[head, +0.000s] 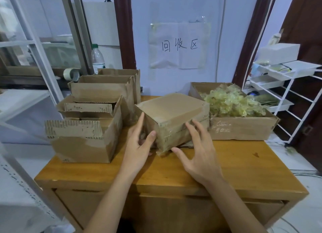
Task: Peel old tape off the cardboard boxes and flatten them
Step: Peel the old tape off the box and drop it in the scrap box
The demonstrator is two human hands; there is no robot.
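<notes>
A person's left hand (139, 145) and right hand (196, 152), fingers spread and loose, bracket a sealed brown cardboard box wrapped in clear tape (174, 118) at the middle of a honey-coloured wooden desk (235, 166). The left thumb seems to touch its near corner, though blur obscures contact. Brittle tape could tear short or strip the paper face if pulled fast. Left of the sealed box stand opened brown cartons with ragged flaps (83, 128), contents unseen; right of it, an open shallow carton (240, 128) holds crumpled yellowish peeled tape (230, 102)
</notes>
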